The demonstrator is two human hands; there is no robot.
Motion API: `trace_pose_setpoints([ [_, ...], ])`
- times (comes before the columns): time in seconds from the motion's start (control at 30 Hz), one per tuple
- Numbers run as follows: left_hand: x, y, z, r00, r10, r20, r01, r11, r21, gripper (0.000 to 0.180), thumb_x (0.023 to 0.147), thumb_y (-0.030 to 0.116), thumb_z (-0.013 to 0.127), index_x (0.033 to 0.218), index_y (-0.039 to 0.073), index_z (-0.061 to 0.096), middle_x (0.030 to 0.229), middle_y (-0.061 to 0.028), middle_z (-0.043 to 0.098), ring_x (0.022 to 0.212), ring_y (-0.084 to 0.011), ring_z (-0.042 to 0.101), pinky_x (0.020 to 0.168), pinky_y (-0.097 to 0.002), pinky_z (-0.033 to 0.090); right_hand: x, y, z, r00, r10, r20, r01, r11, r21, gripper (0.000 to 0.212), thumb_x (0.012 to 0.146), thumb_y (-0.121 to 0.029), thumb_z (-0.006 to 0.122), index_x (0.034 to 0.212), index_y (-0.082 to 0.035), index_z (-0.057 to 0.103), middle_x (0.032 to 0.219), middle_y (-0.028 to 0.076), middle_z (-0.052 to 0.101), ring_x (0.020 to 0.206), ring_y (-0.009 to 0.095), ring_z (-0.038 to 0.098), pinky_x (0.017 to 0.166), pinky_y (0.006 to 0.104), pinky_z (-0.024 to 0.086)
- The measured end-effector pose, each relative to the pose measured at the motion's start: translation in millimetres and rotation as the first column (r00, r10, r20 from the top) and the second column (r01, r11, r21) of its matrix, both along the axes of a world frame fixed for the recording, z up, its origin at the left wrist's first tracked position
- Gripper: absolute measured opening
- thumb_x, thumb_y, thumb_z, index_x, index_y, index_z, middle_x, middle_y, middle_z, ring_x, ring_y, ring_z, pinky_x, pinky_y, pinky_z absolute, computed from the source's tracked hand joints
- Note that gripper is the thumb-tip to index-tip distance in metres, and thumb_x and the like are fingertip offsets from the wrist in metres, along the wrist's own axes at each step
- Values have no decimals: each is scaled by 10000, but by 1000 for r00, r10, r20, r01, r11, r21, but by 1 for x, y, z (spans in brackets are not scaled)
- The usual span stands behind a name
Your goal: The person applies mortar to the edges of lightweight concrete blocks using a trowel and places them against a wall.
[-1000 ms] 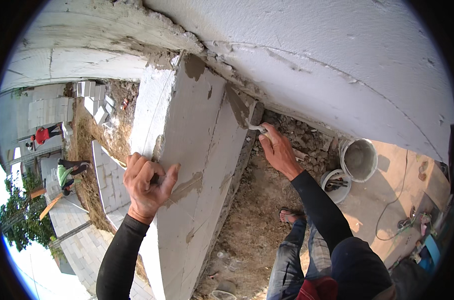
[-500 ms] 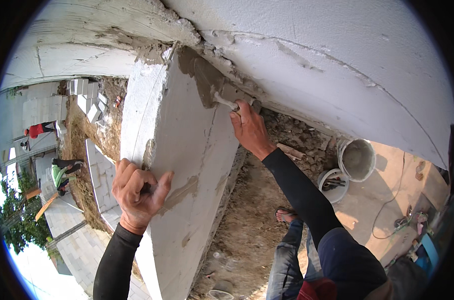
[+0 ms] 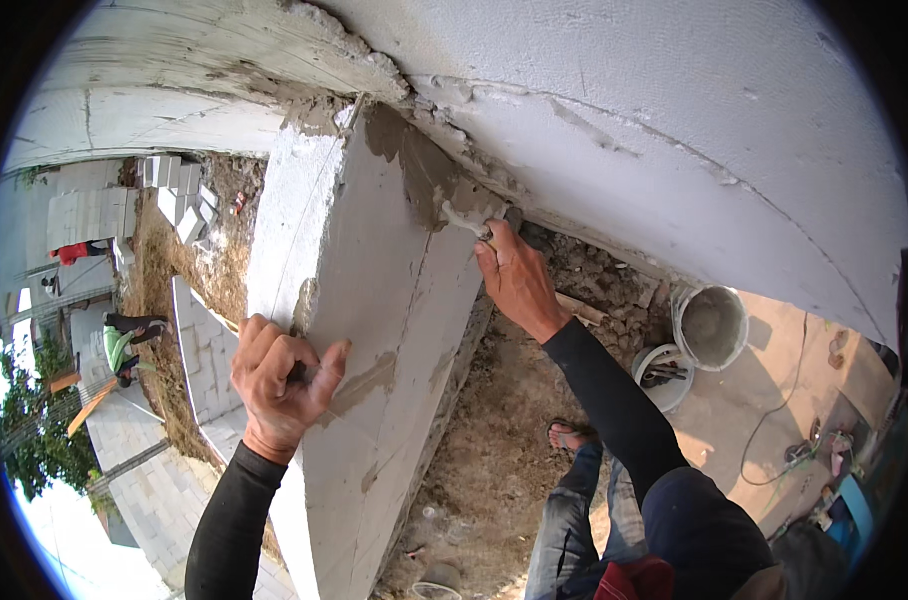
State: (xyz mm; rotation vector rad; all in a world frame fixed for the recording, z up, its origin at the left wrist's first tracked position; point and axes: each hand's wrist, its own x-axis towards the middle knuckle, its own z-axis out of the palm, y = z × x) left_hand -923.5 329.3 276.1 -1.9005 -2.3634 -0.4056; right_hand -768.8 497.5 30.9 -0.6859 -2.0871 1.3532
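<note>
My right hand [image 3: 519, 280] grips a mortar-smeared trowel [image 3: 462, 217] by its handle; its pale neck shows beyond my fingers. The tool lies against the side of a white block wall [image 3: 374, 290], just below a dark patch of wet mortar [image 3: 419, 165] in the upper corner. How the blade sits against the surface is hard to make out. Lower on the wall's left edge, my left hand [image 3: 284, 385] rests with fingers curled over it and thumb on the near side. Between those fingers and the thumb there is only dark shadow.
Right of the wall stand a mortar-coated bucket [image 3: 744, 330] and a white bucket [image 3: 674, 400] holding tools. A cable [image 3: 796, 400] curves over the paved ground. Far left, a person in red [image 3: 74, 254] and another in green [image 3: 116, 347] work near stacked blocks [image 3: 184, 200].
My right hand and the trowel have moved slightly right and down, away from the wet mortar patch. My left hand keeps its place on the wall edge.
</note>
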Motion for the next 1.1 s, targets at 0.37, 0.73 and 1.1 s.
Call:
trace_pose_setpoints([
  [0.37, -1, 1, -1, 1000, -11, 7, 11, 1000, 11, 415, 749, 137, 838, 649, 103, 436, 626, -33, 391, 608, -218, 398, 562, -351, 323, 26, -9, 21, 999, 10, -33, -11, 1000, -17, 322, 1075, -266, 472, 1233, 13, 488, 654, 121, 479, 515, 255, 451, 495, 437, 372],
  [0.73, 1, -3, -2, 999, 31, 37, -32, 999, 16, 407, 743, 136, 843, 645, 107, 450, 610, -20, 395, 599, -204, 388, 568, -342, 327, 50, -59, 30, 996, 17, -91, -92, 166, -982, 440, 1053, -472, 405, 1127, -42, 466, 700, 6, 448, 498, 105, 466, 449, 304, 440],
  [1.1, 2, -2, 0, 998, 28, 61, -29, 999, 16, 413, 745, 97, 826, 648, 95, 425, 622, -32, 416, 611, -216, 393, 564, -346, 327, 29, -41, 170, 931, -94, -354, -359, -48, -932, 441, 1048, -534, 366, 1091, -101, 439, 699, 19, 473, 447, 88, 477, 390, 269, 450],
])
